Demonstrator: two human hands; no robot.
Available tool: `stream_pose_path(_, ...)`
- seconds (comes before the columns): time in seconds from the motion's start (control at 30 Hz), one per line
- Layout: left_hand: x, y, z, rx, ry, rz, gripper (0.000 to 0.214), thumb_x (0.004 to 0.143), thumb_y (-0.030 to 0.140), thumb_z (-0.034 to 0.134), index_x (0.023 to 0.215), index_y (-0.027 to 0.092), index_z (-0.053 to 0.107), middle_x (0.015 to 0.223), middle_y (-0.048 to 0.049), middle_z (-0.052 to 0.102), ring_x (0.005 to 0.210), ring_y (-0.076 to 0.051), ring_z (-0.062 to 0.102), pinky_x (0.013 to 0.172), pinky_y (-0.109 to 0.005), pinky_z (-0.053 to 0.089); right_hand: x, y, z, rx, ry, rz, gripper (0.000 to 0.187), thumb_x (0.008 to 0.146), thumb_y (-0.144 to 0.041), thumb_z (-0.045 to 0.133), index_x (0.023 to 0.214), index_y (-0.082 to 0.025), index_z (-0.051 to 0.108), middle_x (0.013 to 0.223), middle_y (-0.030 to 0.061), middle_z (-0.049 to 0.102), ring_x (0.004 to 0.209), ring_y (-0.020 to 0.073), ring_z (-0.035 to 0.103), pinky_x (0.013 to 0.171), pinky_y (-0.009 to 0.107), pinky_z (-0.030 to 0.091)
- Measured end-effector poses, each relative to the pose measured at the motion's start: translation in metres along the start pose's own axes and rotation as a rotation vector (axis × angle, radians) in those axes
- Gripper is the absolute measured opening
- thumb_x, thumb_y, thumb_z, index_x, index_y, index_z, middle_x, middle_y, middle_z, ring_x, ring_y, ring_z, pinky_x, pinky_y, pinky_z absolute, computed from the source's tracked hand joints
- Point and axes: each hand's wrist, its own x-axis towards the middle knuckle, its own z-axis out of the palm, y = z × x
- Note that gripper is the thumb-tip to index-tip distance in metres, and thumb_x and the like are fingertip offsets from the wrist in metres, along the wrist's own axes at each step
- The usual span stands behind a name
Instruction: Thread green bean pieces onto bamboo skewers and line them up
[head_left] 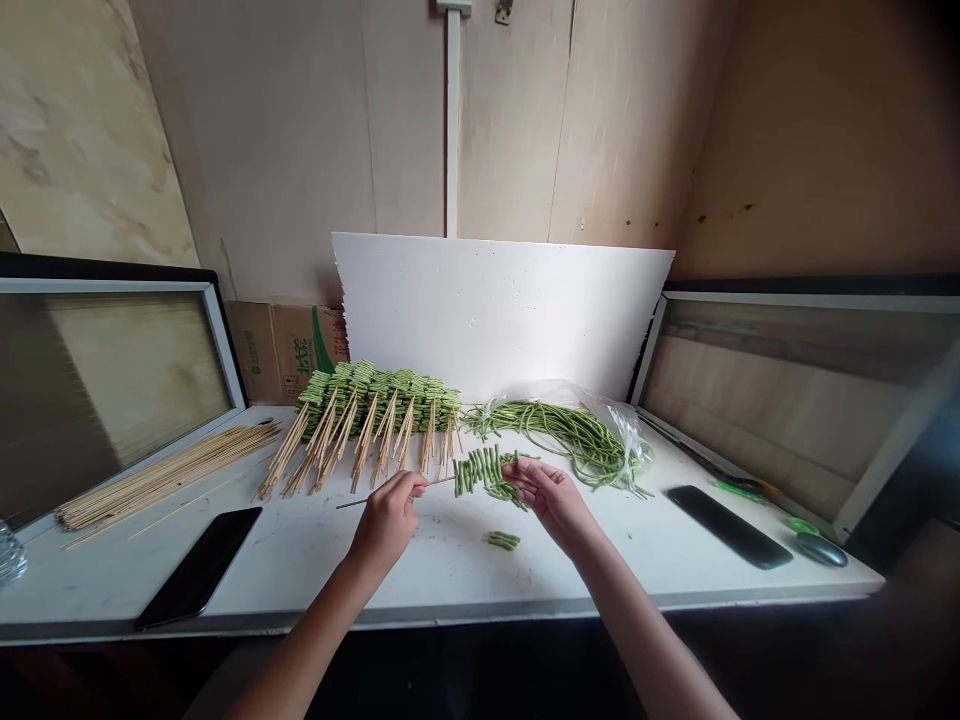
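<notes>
My left hand (390, 520) pinches a thin bamboo skewer (375, 498) that carries a row of short green bean pieces (477, 468) at its far end. My right hand (551, 495) is closed on a few bean pieces right beside that row, touching it. A small bunch of cut bean pieces (503, 540) lies on the white table (315, 560) just below my hands. Behind them a pile of finished bean skewers (367, 415) fans out.
Long green beans (570, 432) lie on a clear plastic bag at the right. Bare skewers (165, 478) are heaped at the left, with a black phone (201, 565) near the front edge. A black remote (729, 526), a mouse (821, 548) and a white foam board (502, 310) are also there.
</notes>
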Motion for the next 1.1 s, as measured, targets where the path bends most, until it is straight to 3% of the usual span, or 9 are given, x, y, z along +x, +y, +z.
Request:
stream_pose_path(0.63,0.0027,0.0052,-0.0055,0.09,0.016,0.051,0.052,0.067,-0.016,0.035,0.092,0.019,0.063,0.085,-0.0032,0.071,0.084,-0.019,0.076,0.069,-0.026,0.058,-0.0024,0.0002,0.0026,-0.061,0.044,-0.057,0.034,0.067,-0.046,0.093,0.086,-0.02,0.082,0.096,0.011,0.083,0.104,0.0299,0.076,0.081,0.035,0.058)
stream_pose_path(1.1,0.0028,0.0029,-0.0059,0.197,0.034,0.099,0.05,0.065,-0.016,0.035,0.089,0.019,0.061,0.083,-0.004,0.069,0.08,-0.021,0.072,0.066,-0.027,0.054,-0.0012,0.0076,0.0033,-0.098,0.09,-0.049,0.035,0.066,-0.045,0.094,0.087,-0.019,0.083,0.099,0.0122,0.082,0.107,0.0311,0.074,0.076,0.034,0.062)
